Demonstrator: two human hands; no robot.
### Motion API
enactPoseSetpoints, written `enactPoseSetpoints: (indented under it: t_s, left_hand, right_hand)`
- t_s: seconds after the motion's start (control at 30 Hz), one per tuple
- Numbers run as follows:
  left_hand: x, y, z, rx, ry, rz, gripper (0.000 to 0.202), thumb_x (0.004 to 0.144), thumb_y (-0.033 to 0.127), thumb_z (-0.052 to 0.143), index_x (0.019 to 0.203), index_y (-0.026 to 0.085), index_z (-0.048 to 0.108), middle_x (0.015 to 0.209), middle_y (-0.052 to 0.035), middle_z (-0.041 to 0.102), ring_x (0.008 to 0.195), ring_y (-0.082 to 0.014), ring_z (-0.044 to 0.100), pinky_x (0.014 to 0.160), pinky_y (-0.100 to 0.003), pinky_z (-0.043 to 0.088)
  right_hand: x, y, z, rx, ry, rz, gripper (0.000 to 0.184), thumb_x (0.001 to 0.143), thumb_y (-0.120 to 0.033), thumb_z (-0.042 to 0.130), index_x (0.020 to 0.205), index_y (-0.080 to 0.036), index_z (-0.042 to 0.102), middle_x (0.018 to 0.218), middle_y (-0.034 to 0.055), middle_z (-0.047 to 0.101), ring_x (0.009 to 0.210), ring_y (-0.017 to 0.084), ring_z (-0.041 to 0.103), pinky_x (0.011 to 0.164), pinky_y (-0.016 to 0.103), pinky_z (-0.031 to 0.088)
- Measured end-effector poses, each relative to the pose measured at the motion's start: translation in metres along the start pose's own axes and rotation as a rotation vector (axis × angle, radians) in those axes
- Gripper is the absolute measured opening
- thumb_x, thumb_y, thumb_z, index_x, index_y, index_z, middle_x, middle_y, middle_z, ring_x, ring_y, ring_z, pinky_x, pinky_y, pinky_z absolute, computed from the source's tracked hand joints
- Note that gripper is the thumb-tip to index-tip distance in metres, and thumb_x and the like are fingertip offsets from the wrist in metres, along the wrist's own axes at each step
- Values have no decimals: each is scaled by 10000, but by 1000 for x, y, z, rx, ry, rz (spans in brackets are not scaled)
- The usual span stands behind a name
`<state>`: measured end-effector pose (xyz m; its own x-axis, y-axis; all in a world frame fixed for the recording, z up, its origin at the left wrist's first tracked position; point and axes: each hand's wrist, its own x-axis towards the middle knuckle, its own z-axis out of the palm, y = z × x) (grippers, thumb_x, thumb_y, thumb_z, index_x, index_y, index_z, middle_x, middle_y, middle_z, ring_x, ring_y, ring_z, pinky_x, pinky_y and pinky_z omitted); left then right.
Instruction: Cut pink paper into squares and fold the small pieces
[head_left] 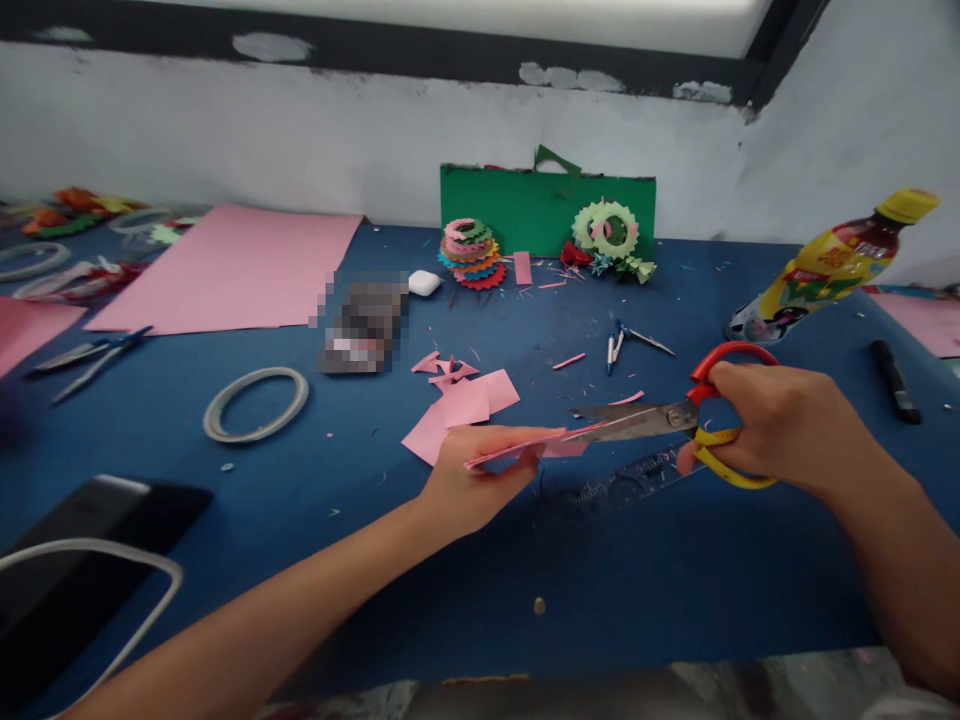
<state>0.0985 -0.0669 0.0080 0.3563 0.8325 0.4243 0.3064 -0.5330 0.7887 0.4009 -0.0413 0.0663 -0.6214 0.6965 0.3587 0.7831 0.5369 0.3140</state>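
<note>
My left hand [480, 480] pinches a folded or stacked piece of pink paper [517, 447], seen nearly edge-on above the table. Through the red and yellow handles of a pair of scissors [679, 418] go the fingers of my right hand [780, 420]. The scissor blades are parted and point left, their tips at the right edge of the pink paper. Beneath and behind my left hand lie pink paper squares [466, 402] with small cut scraps [448, 370] beyond them. A clear ruler [630, 480] lies flat under the scissors.
A compass [619, 342], a tape roll [256, 404], a large pink sheet [232, 270] and a phone-like dark object [105, 550] lie about. Paper rings [472, 255] stand by a green board [510, 205]. At right are a drink bottle [817, 275] and a black marker [895, 382].
</note>
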Motion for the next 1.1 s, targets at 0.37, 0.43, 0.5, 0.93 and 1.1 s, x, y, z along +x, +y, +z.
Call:
enactPoseSetpoints:
  t_s: [0.37, 0.43, 0.5, 0.93, 1.1]
  left_hand:
    - [5, 6, -2, -34, 20, 126, 325, 795, 60, 558, 1033, 244, 679, 874, -7, 737, 699, -152, 695, 588, -220, 560]
    - [6, 7, -3, -32, 2, 143, 347, 791, 31, 554, 1049, 234, 667, 871, 2, 738, 704, -133, 692, 601, -196, 554]
    - [6, 7, -4, -30, -8, 158, 353, 784, 6, 556, 1052, 211, 660, 874, 3, 739, 710, -112, 687, 620, -167, 543]
    - [4, 5, -4, 43, 16, 149, 308, 775, 16, 572, 1011, 182, 678, 864, -3, 740, 663, -94, 677, 577, -133, 515]
    - [4, 5, -5, 99, 31, 134, 248, 751, 26, 581, 931, 150, 699, 810, -7, 741, 552, -63, 628, 509, -116, 482]
  right_hand:
    - [0, 3, 0, 23, 10, -23, 425, 718, -615, 509, 744, -192, 507, 549, -32, 483, 487, 142, 508, 481, 257, 275]
    - [-1, 3, 1, 22, 8, -27, 419, 720, -613, 508, 732, -194, 504, 539, -36, 477, 481, 142, 508, 478, 254, 271]
    - [-1, 4, 1, 21, 5, -32, 415, 725, -610, 504, 721, -195, 501, 533, -35, 475, 474, 144, 506, 477, 253, 271]
    - [-3, 5, 0, -38, 46, -80, 397, 779, -576, 476, 647, -201, 493, 499, -33, 445, 450, 132, 459, 465, 251, 218]
    - [-2, 7, -3, -37, 93, -111, 354, 796, -519, 496, 650, -197, 487, 518, -36, 445, 461, 123, 437, 469, 253, 206]
